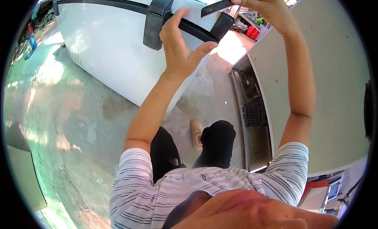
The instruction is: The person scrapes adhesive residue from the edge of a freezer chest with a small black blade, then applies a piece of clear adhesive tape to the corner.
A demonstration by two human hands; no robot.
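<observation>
Wears a white striped shirt (204, 181), dark trousers (214, 144) and a beige shoe (196, 134). Reaches out with both bare arms, slanting the left forearm forward and inward, and holding the right one farther out and forward, with the wrist turned inward at the top. Looks down on a worn, stained floor (90, 122), with bright sun patches and greenish light at the left. Has a broad pale counter (323, 51) close on the right, with a dark basket (254, 114) in the opening beneath. Faces, beyond the knees, a large white casing (118, 43), crossed by a long black rail (114, 4), with a blocky black bracket (153, 30) on it and a black end piece (222, 27) at the right. Takes in small red items (252, 32) past that corner. Spreads the left hand (179, 51) wide, thumb well out from the fingers, over the rail and against the bracket's right edge — cannot tell about any grip there. Pinches a flat dark strip (214, 8) between thumb and fingers of the right hand (267, 8) — tilted, near the end piece, apart from the left hand.
</observation>
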